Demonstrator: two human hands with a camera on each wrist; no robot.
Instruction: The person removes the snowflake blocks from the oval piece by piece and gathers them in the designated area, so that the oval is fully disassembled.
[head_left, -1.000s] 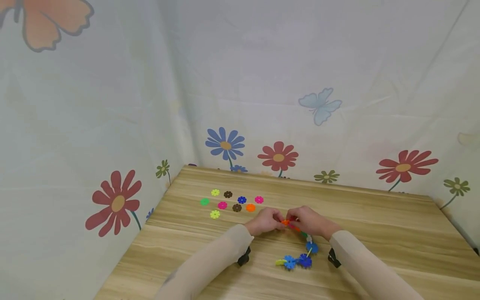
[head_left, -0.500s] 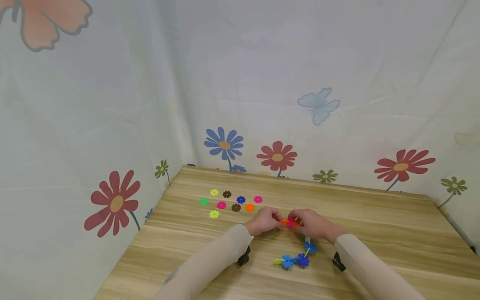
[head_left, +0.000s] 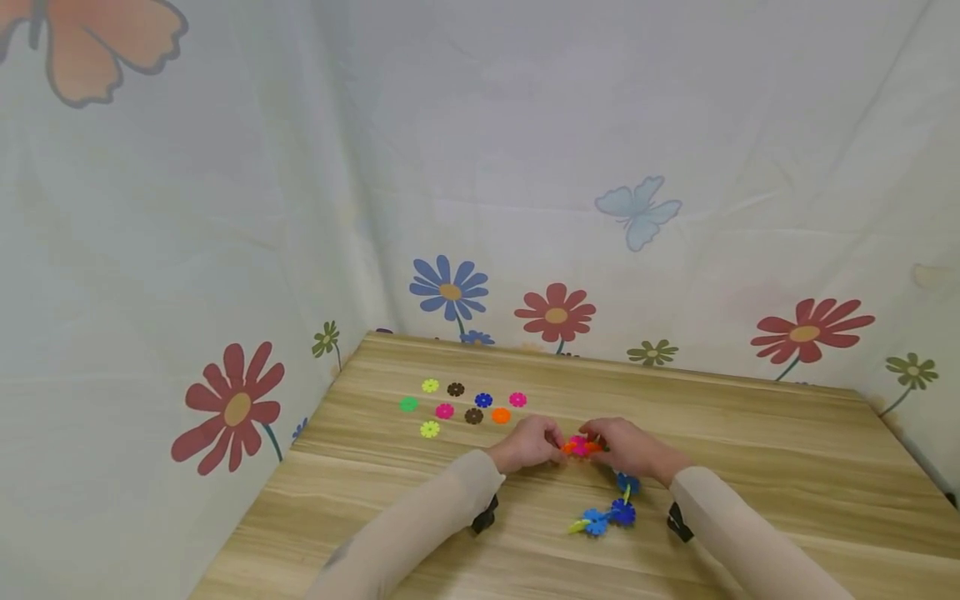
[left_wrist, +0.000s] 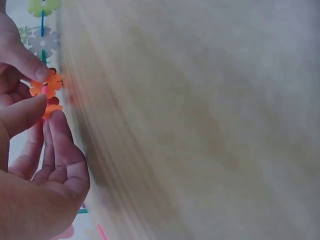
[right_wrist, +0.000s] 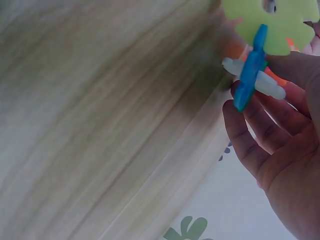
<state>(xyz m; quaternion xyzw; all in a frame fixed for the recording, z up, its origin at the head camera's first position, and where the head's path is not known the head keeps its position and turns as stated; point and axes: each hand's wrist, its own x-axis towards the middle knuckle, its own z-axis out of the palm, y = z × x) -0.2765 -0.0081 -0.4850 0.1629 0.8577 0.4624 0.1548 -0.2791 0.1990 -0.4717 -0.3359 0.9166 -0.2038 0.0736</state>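
My left fingers [left_wrist: 63,137] pinch one orange disc [left_wrist: 53,111]; my right fingers [left_wrist: 29,65] pinch a second orange disc [left_wrist: 55,82]; twisting might let the trailing chain [head_left: 622,512] lever the pink disc [head_left: 578,445] loose.

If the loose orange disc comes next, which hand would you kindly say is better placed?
Probably the left hand: it is nearer the loose orange disc. The right hand is farther off. Both hands hold the linked discs, so the left would likely let go first.
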